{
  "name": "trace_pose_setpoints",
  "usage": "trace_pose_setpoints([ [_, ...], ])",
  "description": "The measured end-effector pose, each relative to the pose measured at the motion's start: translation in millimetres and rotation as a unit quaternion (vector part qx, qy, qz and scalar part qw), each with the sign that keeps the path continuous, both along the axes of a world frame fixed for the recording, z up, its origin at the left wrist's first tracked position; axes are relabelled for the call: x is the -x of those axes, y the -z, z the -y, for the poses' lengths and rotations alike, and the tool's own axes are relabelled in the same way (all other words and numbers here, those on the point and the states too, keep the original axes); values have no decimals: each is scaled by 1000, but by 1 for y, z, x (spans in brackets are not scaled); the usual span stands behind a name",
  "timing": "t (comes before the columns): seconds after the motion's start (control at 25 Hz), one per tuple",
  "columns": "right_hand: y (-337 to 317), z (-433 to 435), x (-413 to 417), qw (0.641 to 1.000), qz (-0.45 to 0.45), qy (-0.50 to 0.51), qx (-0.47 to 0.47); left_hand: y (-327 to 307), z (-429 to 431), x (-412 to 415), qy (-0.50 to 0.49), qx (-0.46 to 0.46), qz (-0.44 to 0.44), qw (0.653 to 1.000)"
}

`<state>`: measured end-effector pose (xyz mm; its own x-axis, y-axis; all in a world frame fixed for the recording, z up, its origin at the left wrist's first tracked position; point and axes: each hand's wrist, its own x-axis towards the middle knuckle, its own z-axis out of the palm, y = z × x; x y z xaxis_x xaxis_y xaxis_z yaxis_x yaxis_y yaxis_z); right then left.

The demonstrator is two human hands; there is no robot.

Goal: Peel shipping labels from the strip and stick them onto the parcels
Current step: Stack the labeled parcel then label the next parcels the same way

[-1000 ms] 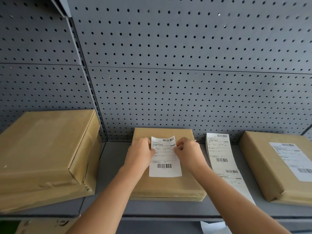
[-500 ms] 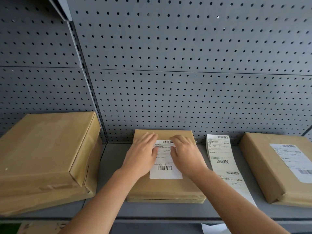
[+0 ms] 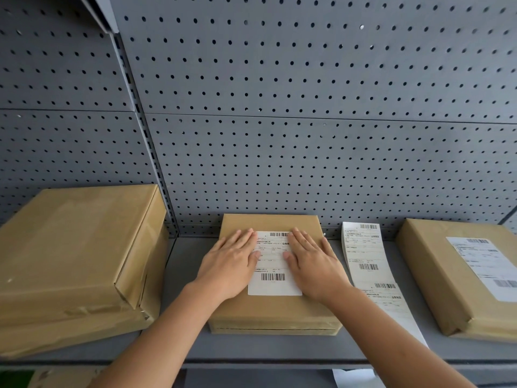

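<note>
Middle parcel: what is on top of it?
A white shipping label, with the left hand and right hand pressed flat on it. The hands cover its side edges.

A grey pegboard (image 3: 307, 79) fills the back, its round holes in even rows, its panels meeting at a horizontal seam partway up. A slotted upright (image 3: 149, 152) runs down between the left and right panels, slanting in this wide-angle view. At the top left the pale edge of a higher shelf (image 3: 98, 12) juts in. Below, a flat grey shelf (image 3: 184, 264) meets the foot of the pegboard. Under its front lip, at the far left, show a green patch (image 3: 14, 379) and a brown surface (image 3: 61, 378), perhaps cardboard; too little shows to tell.
</note>
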<state>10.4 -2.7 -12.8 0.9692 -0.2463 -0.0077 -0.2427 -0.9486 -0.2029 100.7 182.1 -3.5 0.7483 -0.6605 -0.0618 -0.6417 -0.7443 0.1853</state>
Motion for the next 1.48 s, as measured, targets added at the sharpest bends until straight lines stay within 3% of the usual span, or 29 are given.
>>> trace_pose_setpoints([
  [0.2, -6, -4, 2, 1000, 2, 6, -20, -2, 0, 5, -1, 18, -10, 1000],
  [0.32, -12, -20, 10, 998, 36, -46, -16, -8, -5, 19, 31, 29, 2, 999],
  [0.48, -8, -44, 23, 995, 16, -95, -30, -3, -8, 36, 68, -4, -3, 998],
  [0.76, -3, -32, 37, 999, -18, -35, 11, -1, -13, 38, 42, -27, -24, 998],
  [1.0, -6, -22, 49, 1000, -14, 11, -8, -5, -28, 39, -2, -37, -33, 999],
  [1.28, -7, -67, 80, 993, 35, -109, -14, -6, -38, 94, 87, -2, -4, 996],
  [1.48, 12, -67, 90, 994, 31, -87, 53, 6, -45, 99, 71, -12, 16, 997],
])
